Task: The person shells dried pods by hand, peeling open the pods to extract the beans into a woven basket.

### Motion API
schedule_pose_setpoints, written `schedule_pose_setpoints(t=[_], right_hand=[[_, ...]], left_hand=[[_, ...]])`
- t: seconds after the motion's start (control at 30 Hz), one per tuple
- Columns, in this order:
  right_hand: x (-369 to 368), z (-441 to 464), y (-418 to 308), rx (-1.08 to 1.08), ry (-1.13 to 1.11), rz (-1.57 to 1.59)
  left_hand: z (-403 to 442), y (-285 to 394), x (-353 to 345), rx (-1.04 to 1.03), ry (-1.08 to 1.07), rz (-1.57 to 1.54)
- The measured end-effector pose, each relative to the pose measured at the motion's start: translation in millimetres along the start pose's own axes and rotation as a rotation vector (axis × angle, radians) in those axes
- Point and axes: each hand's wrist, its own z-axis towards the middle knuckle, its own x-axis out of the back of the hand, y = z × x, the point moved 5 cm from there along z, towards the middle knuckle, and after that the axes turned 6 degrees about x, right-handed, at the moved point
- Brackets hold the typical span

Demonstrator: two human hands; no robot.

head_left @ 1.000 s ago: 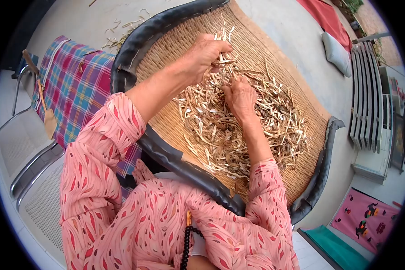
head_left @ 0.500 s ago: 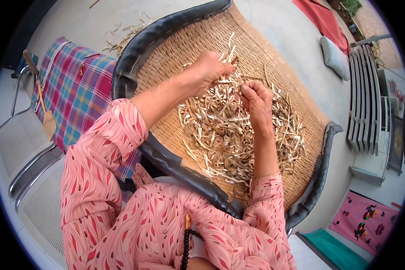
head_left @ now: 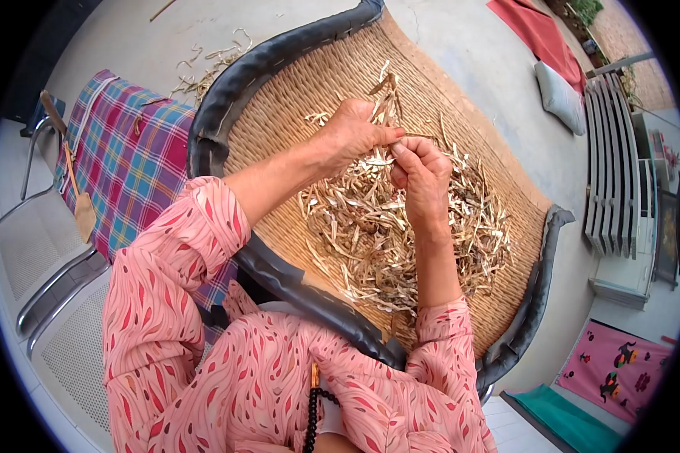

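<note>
A woven tray (head_left: 279,106) with a black padded rim rests at my lap and bears a heap of dry, split bean pods (head_left: 378,234). Over the far part of the heap, my left hand (head_left: 351,134) is closed around a few dry pods (head_left: 387,102), whose ends stick up past the fingers. My right hand (head_left: 425,177) is just right of it, thumb and fingers pinched at the end of a pod. The two hands' fingertips meet or nearly touch. What lies inside the pods between the fingers is too small to make out.
Left stand metal chairs (head_left: 41,234), a plaid cloth (head_left: 132,140) and a wooden ladle-like tool (head_left: 84,215). Loose pods (head_left: 204,72) lie on the floor beyond the tray. To the right are a grey cushion (head_left: 559,98), a stack of slatted panels (head_left: 612,166) and a pink cloth (head_left: 612,366).
My hands have come closer together, the right one shifting slightly left. The pods in my left hand now stand more upright above the fingers.
</note>
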Motion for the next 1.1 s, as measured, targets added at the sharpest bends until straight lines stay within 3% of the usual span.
schedule_pose_setpoints(t=[0.1,0.27,0.4,0.47,0.6,0.63,0.7,0.87,0.93,1.1], right_hand=[[-1.8,-0.9,-1.0,0.038,0.003,-0.02],[-5.4,-4.6,2.4,0.107,-0.047,-0.11],[16.8,3.6,-13.5,0.246,0.219,-0.123],[28.7,8.2,-25.9,0.354,0.258,-0.409],[22.5,10.9,-31.8,0.507,0.06,-0.602],[22.2,9.8,-27.6,0.381,0.054,-0.427],[22.7,8.3,-26.3,0.345,0.049,-0.367],[23.6,8.1,-25.4,0.23,0.046,-0.183],[22.8,6.8,-26.7,0.202,0.041,-0.135],[22.6,4.3,-23.5,0.129,-0.001,-0.175]], left_hand=[[-0.9,4.1,-2.7,-0.035,-0.005,-0.139],[-1.1,7.3,1.8,-0.017,-0.012,-0.063],[-1.1,12.6,2.7,-0.017,-0.087,-0.011],[-2.2,15.9,-3.0,-0.016,-0.165,0.104],[-13.5,16.1,-17.8,0.084,-0.302,0.248],[-12.9,12.7,-20.5,0.078,-0.329,0.226],[-17.9,16.6,-20.4,0.117,-0.336,0.227],[-4.0,12.5,-4.1,-0.038,-0.181,0.4],[-1.6,14.1,-1.7,-0.118,-0.127,0.385],[-11.8,27.8,-7.0,-0.089,-0.171,0.307]])
